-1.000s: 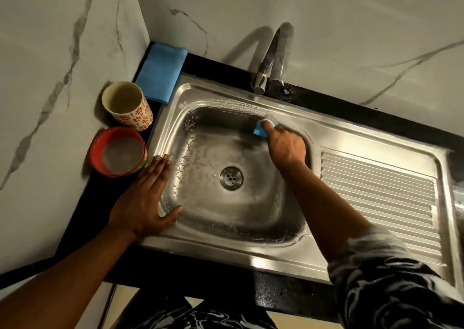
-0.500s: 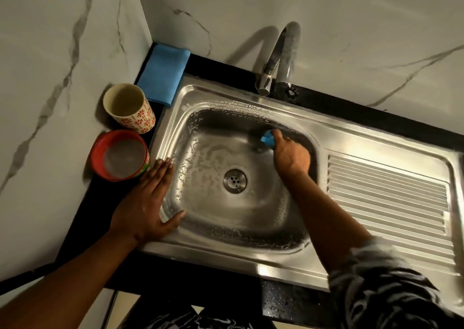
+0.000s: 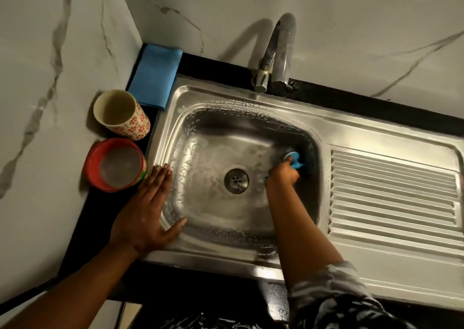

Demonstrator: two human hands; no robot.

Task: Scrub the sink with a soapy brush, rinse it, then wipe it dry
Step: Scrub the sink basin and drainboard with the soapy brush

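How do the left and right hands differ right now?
Pose: the left hand lies flat, fingers straight; the right hand is curled round the blue brush.
Place: the left hand rests on the left rim of the sink; the right hand is down in the basin, right of the drain.
Load: the left hand holds nothing; the right hand holds the brush.
Shared: both are bare.

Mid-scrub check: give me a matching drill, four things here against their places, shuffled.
Things:
1. blue cloth
2. brush
3. red bowl
4. left hand

Places:
A. gripped by the right hand inside the sink
B. flat on the sink's left rim
C. folded in the back corner of the counter
D. beside the patterned cup, nearer the camera

Pairs: 1-C, 2-A, 3-D, 4-B
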